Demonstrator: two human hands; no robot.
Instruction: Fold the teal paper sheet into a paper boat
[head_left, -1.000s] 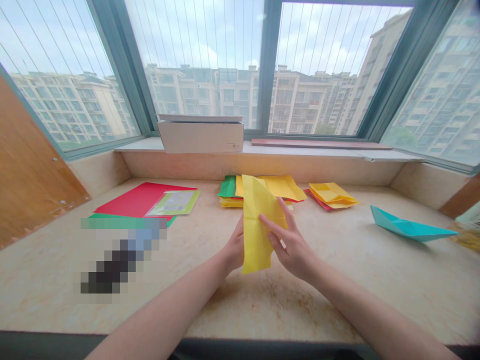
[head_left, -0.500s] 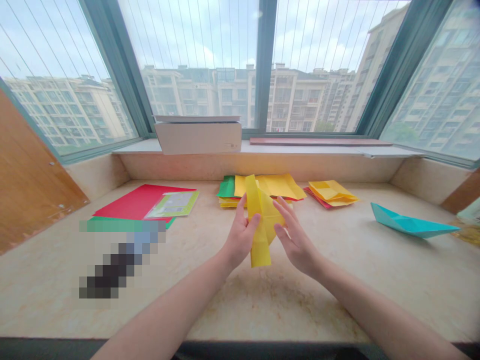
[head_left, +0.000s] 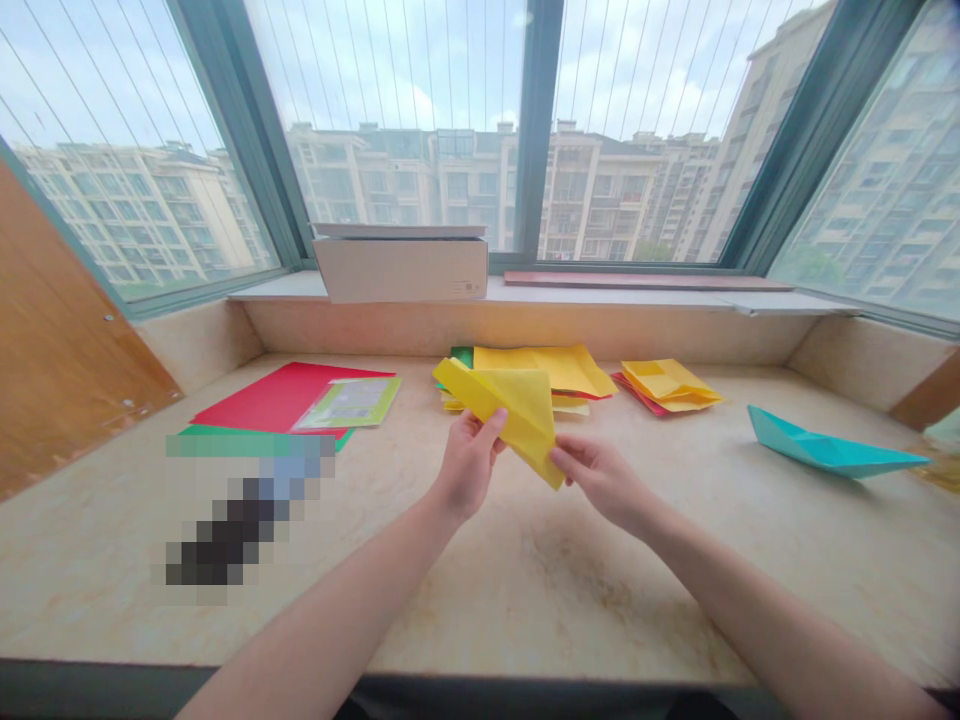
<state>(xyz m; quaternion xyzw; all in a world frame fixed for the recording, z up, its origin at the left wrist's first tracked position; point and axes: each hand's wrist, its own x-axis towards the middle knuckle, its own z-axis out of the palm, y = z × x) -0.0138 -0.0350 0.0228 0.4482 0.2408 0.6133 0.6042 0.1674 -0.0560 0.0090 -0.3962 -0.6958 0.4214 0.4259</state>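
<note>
A folded sheet of yellow paper [head_left: 521, 405] is held up above the counter, tilted, with a roughly triangular part and a folded strip along its lower left edge. My left hand [head_left: 469, 465] grips that edge, thumb on top and fingers behind. At the lower right corner, my right hand [head_left: 596, 475] pinches the paper between thumb and fingers. Behind it lies a stack of folded yellow paper [head_left: 577, 368], with green and red pieces showing at its edges; the held sheet hides part of it.
Red sheets [head_left: 262, 400] and a clear-and-green packet [head_left: 352, 402] lie at left, beside a pixelated patch. Folded yellow and red papers [head_left: 667, 385] and a turquoise paper boat [head_left: 832, 448] sit at right. A white box [head_left: 401, 268] stands on the window ledge.
The yellow paper has turned from upright to slanting, its top swinging left. My right hand, its fingers spread before, has closed on the paper's lower corner.
</note>
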